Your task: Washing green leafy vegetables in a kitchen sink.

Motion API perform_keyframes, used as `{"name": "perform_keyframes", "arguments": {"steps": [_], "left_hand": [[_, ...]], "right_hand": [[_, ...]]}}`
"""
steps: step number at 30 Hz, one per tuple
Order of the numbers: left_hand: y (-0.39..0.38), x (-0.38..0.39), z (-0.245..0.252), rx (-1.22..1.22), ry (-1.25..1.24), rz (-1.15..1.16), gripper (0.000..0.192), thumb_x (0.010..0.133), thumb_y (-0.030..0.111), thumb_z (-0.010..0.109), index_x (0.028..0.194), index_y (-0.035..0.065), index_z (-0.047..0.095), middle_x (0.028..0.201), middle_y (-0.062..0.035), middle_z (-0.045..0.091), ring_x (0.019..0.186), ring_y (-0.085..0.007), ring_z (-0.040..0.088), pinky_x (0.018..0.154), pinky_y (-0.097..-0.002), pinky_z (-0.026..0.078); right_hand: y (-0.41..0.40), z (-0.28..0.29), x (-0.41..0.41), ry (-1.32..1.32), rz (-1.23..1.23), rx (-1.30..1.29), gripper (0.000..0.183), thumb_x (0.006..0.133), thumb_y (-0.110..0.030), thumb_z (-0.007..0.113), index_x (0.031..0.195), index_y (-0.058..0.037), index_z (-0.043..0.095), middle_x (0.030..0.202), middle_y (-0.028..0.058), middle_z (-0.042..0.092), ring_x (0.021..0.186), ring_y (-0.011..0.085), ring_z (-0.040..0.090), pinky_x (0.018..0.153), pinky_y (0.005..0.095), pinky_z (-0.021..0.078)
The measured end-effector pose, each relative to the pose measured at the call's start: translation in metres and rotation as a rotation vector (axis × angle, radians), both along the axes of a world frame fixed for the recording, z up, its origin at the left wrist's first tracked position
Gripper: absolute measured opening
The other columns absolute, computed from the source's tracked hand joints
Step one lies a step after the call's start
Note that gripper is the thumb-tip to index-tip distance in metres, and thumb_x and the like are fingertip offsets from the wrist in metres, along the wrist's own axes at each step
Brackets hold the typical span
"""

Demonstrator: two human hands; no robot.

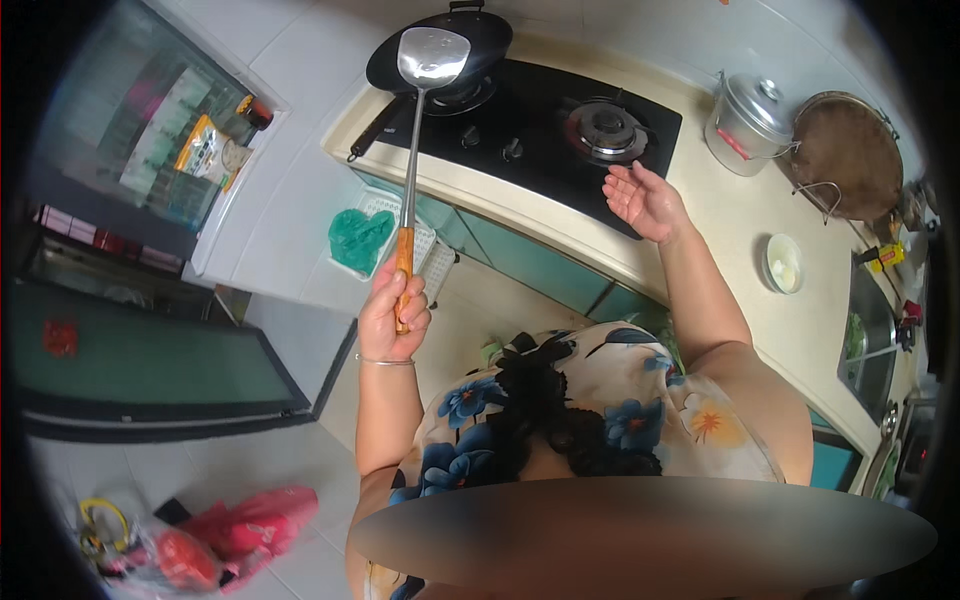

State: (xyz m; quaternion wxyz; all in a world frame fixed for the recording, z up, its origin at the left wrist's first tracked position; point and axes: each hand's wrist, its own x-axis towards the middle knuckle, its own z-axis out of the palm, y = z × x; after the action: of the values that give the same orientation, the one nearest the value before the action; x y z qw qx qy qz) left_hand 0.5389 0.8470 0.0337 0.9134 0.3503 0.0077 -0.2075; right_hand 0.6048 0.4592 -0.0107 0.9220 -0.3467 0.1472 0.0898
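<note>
My left hand (393, 315) grips the wooden handle of a metal wok spatula (434, 58), held upright in view with its broad blade over a black wok (491, 36). The wok sits on the left burner of a black glass gas cooktop (551, 97), its dark handle pointing toward the counter's front edge. Whether the blade touches the wok cannot be told. My right hand (643, 202) holds nothing; its palm is turned up and its fingers are apart, near the front of the bare right burner (606, 129).
On the counter (787, 330) to the right stand a lidded metal pot (750, 127), a round brown board (847, 161) and a white bowl (784, 262) with pale contents. A sink (868, 356) lies beyond. Below left is a white rack (420, 240) with a green plastic bag (362, 240).
</note>
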Motion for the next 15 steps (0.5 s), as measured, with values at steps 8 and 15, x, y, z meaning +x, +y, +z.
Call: {"name": "perform_keyframes", "arguments": {"steps": [8,15], "left_hand": [[0.080,0.117,0.008,0.068,0.000,0.016,0.045,0.088,0.013,0.045,0.132,0.0120,0.033,0.073,-0.0032,0.045,0.045,-0.0064,0.034,0.037,-0.0175,0.027],[0.114,0.170,0.005,0.088,-0.032,-0.016,0.044,0.088,0.012,0.045,0.130,0.0100,0.034,0.071,-0.0051,0.046,0.043,-0.0063,0.035,0.036,-0.0177,0.027]], "right_hand": [[0.110,-0.063,0.142,-0.012,0.192,-1.119,0.035,0.087,-0.037,0.052,0.087,-0.0029,0.060,0.073,0.0078,0.061,0.066,0.0178,0.057,0.060,0.0314,0.0461],[0.196,-0.077,0.286,0.135,0.460,-1.889,0.056,0.091,-0.045,0.031,0.105,0.0016,0.058,0.111,0.0222,0.056,0.108,0.0355,0.050,0.093,0.0406,0.0393]]}}
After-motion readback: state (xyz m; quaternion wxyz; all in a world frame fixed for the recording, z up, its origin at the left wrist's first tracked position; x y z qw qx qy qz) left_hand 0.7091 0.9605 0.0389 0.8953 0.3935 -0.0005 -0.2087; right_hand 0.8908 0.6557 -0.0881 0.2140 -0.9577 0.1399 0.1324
